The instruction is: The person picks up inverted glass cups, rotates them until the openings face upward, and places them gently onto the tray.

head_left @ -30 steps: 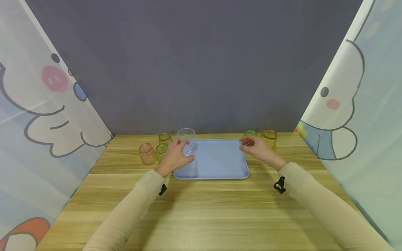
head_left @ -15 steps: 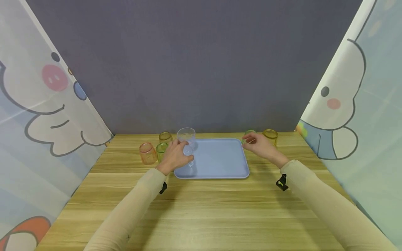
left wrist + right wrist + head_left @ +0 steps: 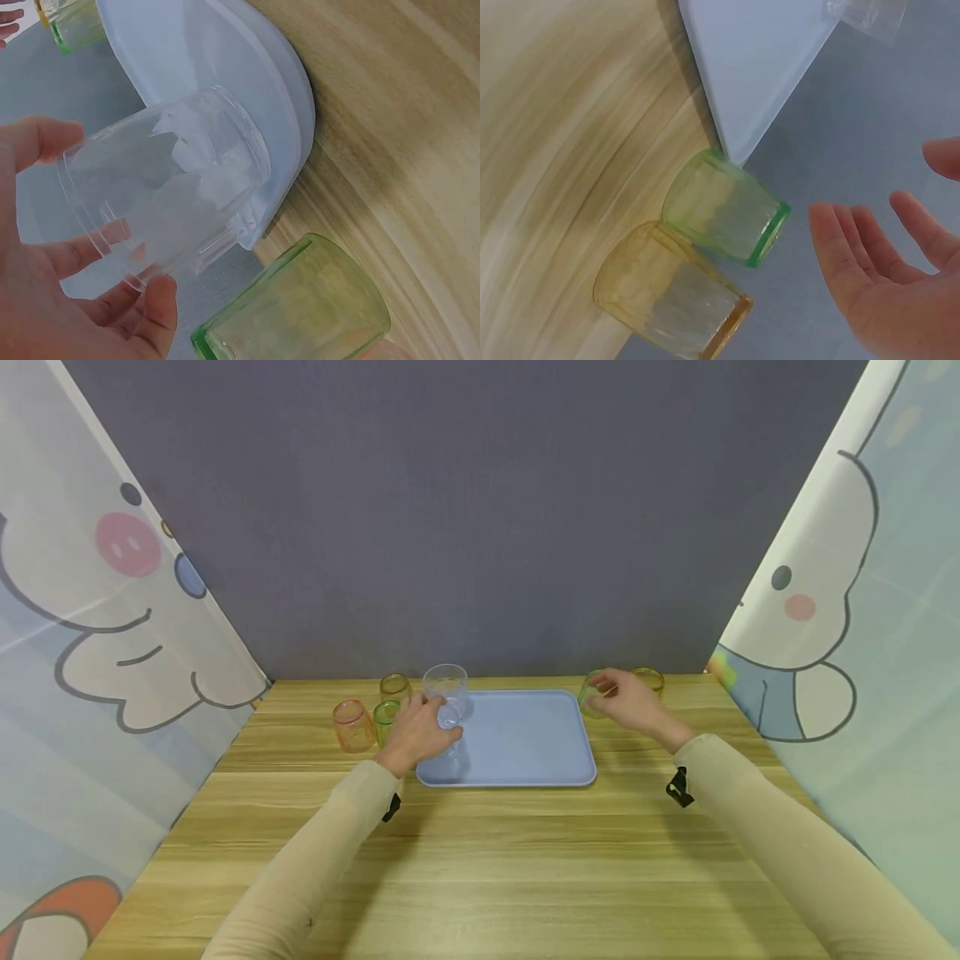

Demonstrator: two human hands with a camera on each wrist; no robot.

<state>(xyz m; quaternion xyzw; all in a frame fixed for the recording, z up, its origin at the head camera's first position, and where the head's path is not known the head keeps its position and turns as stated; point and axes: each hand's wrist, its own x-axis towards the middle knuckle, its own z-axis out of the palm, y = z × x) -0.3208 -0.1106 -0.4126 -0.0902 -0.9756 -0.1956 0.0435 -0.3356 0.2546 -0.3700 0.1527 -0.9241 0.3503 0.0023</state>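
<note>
My left hand (image 3: 420, 731) pinches a clear glass (image 3: 165, 180) between thumb and fingertips near its upper end. That glass stands at the left end of the pale blue tray (image 3: 525, 735). Just behind it in the head view is a second clear glass (image 3: 445, 677). Off the tray's right edge, my right hand (image 3: 633, 702) hovers with fingers loosely bent around nothing. Below its fingertips stands a light green glass (image 3: 724, 206), with a gap showing in the right wrist view. A yellow glass (image 3: 675, 292) is right beside the green one, partly hidden by my hand in the head view.
Left of the tray stand a pink glass (image 3: 353, 727), another green glass (image 3: 386, 717) and an amber glass (image 3: 394, 686). A dark grey panel (image 3: 480, 527) rises along the back edge of the wooden table (image 3: 510, 860). Printed curtains hang at both sides.
My right hand has shifted to the right and slightly back, from the tray's corner to above the green glass. The left hand stays on its clear glass.
</note>
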